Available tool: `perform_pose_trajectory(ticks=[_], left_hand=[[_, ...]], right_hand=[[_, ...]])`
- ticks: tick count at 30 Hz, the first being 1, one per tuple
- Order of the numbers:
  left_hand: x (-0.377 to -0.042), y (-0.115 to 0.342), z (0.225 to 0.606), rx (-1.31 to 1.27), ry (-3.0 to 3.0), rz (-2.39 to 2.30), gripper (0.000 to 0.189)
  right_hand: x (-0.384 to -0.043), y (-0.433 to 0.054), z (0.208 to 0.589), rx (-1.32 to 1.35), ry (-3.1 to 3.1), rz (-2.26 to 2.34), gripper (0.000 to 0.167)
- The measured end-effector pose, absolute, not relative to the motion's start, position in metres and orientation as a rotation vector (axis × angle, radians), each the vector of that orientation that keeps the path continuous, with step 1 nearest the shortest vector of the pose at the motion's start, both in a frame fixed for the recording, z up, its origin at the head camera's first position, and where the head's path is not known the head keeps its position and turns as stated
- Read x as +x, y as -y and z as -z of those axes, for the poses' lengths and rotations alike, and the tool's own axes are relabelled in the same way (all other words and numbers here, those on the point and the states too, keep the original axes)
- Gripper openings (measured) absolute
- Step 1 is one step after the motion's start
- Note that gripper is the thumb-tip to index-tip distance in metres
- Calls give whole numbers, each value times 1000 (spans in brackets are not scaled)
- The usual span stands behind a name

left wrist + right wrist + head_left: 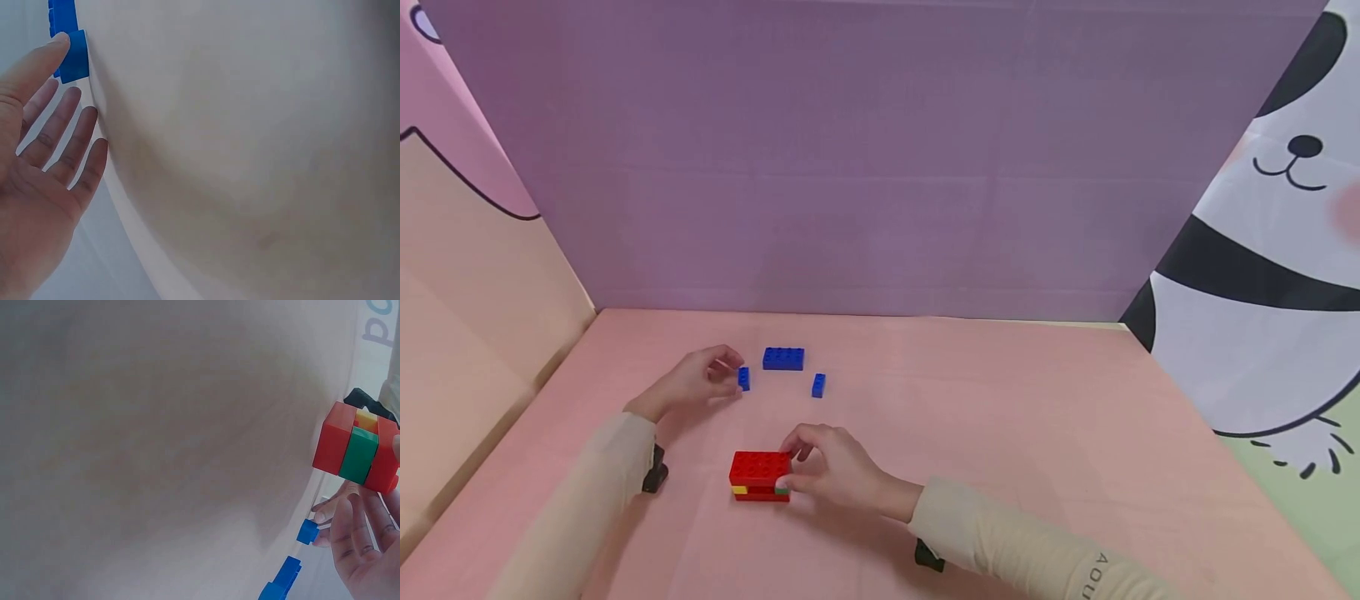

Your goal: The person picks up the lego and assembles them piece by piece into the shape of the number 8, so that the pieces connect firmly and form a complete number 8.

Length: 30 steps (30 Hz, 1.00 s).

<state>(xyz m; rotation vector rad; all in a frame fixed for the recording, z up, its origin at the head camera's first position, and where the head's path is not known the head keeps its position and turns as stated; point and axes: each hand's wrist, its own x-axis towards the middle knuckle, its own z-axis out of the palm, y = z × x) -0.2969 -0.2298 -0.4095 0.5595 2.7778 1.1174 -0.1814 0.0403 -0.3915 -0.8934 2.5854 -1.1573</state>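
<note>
A small block built of toy bricks (760, 468) stands near the front, a red brick on top and red at the bottom. Between these layers are a yellow brick (740, 490) on the left and a green brick (359, 455) on the right. My right hand (842, 468) grips the block by its right end, thumb in front and fingers behind. Farther back on the left, my left hand (696, 383) has thumb and fingertips at opposite ends of a small blue brick (744, 379). In the left wrist view the thumb (37, 69) overlaps the blue brick (75, 59), other fingers spread.
A larger blue brick (783, 359) lies behind the left hand's brick, and another small blue brick (818, 385) lies to its right. All rest on a pink tabletop (1000, 417). A purple backdrop (865, 167) rises behind, with printed panels at both sides.
</note>
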Motion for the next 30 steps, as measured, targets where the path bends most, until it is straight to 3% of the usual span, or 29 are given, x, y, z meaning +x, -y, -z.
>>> perform_pose_trajectory(ticks=[30], left_hand=[[-298, 228, 411, 553, -2778, -1102, 34]], right_hand=[[-181, -39, 392, -900, -2589, 1151, 28]])
